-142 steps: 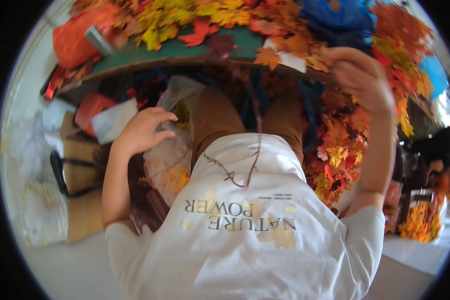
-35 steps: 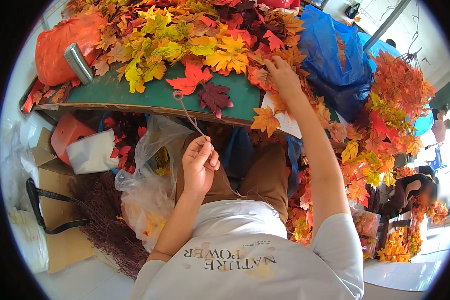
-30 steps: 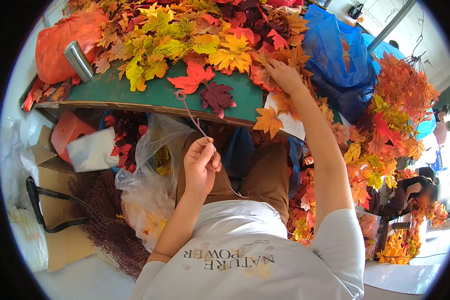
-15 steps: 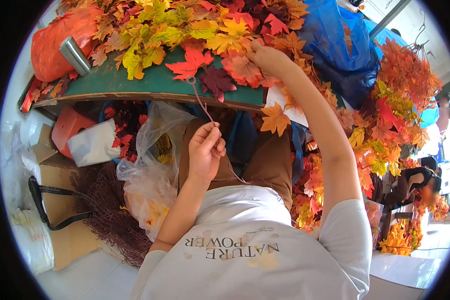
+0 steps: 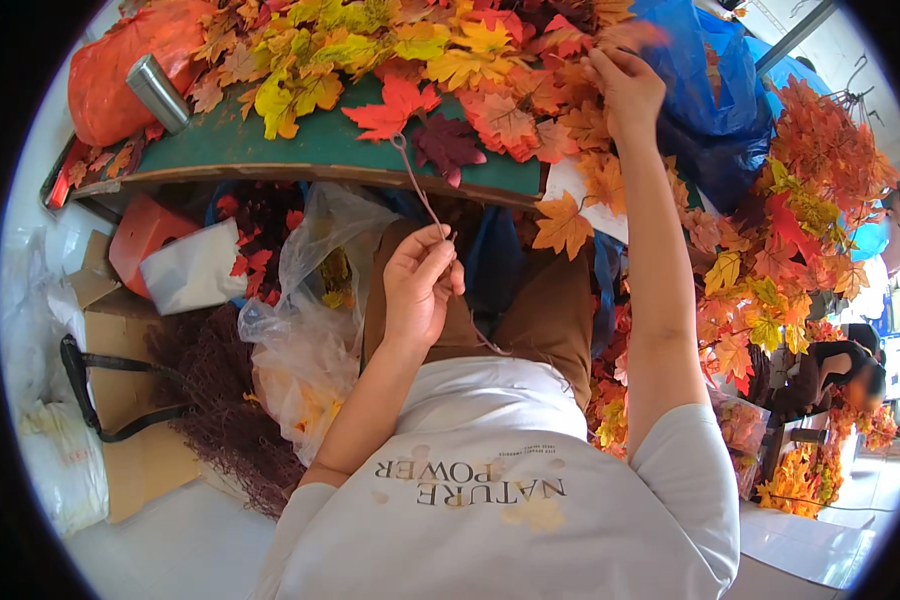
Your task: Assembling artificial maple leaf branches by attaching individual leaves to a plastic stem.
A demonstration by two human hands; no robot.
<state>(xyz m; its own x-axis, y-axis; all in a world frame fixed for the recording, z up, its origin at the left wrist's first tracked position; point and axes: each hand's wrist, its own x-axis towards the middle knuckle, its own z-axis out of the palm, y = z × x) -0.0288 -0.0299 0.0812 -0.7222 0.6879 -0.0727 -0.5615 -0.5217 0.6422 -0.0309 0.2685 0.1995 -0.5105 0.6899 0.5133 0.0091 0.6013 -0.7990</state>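
Note:
My left hand [image 5: 420, 292] pinches a thin brownish-pink wire stem [image 5: 420, 190] between thumb and fingers, above my lap. The stem's upper end bends into a small loop over the table edge, and its tail hangs down toward my waist. At the back right, my right hand [image 5: 626, 95] is raised with its fingers closed on a pinkish-red artificial maple leaf [image 5: 634, 36], smeared by motion. Around that hand spreads a heap of artificial maple leaves [image 5: 500, 115] in orange, red and yellow. A red leaf [image 5: 392, 108] and a dark purple leaf [image 5: 447, 147] lie near the loop.
The green table [image 5: 220, 150] carries a metal cylinder [image 5: 158, 93] and an orange-red bag [image 5: 135, 70] at left. Blue plastic bags [image 5: 715, 90] stand at right. Below left are a cardboard box [image 5: 135, 400], dark twiggy stems [image 5: 230, 400] and clear plastic [image 5: 305, 300]. Another person [image 5: 840, 365] is at far right.
My right hand has moved right and away from the middle of the leaf heap, with a blurred leaf now at its fingertips. My left hand keeps the stem nearly in place.

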